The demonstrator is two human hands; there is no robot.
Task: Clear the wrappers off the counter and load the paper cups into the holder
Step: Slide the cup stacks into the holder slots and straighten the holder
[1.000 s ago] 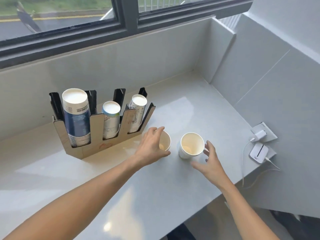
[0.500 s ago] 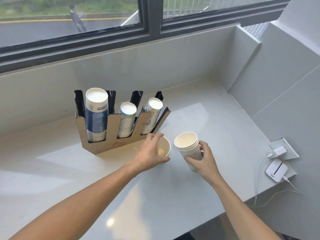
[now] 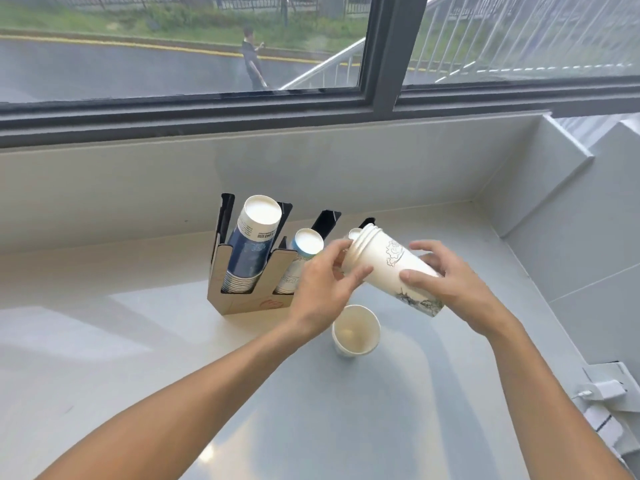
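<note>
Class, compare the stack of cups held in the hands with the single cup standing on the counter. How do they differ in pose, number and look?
The held stack is tipped on its side in the air, gripped by the left hand and right hand; the single cup stands upright on the counter, untouched. The held stack shows several nested rims; the single cup shows one. The held stack's printed wall shows; the single cup shows mostly its inside. Both are white paper.

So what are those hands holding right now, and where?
A stack of paper cups, tilted above the counter: right hand around its lower body, left hand at the rim end.
</note>
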